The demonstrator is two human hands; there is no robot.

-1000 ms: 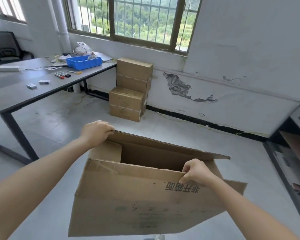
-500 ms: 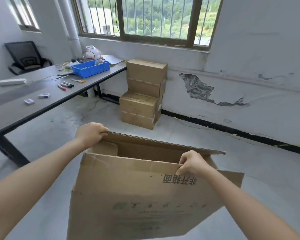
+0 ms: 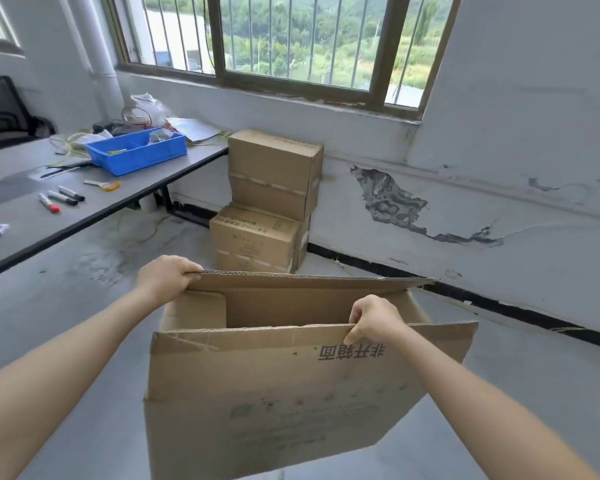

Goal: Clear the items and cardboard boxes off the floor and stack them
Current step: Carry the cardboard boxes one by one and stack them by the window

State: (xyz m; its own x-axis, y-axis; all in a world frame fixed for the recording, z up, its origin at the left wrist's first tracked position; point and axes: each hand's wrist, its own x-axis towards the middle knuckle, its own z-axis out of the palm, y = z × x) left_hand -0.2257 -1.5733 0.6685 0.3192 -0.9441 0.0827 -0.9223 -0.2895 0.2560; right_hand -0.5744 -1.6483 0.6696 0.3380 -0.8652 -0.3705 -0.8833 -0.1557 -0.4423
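Fingers (image 3: 192, 276) of my left hand (image 3: 165, 277) and right hand (image 3: 374, 318) grip the open box (image 3: 274, 403); two boxes (image 3: 274, 174) already stacked; this one, perhaps others, remains.

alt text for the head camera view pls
A person's left hand and right hand grip the top flaps of an open brown cardboard box, left on the far flap, right on the near one. Ahead, two closed brown cardboard boxes stand stacked against a white wall below a barred window, beside a grey table bearing a blue plastic bin.
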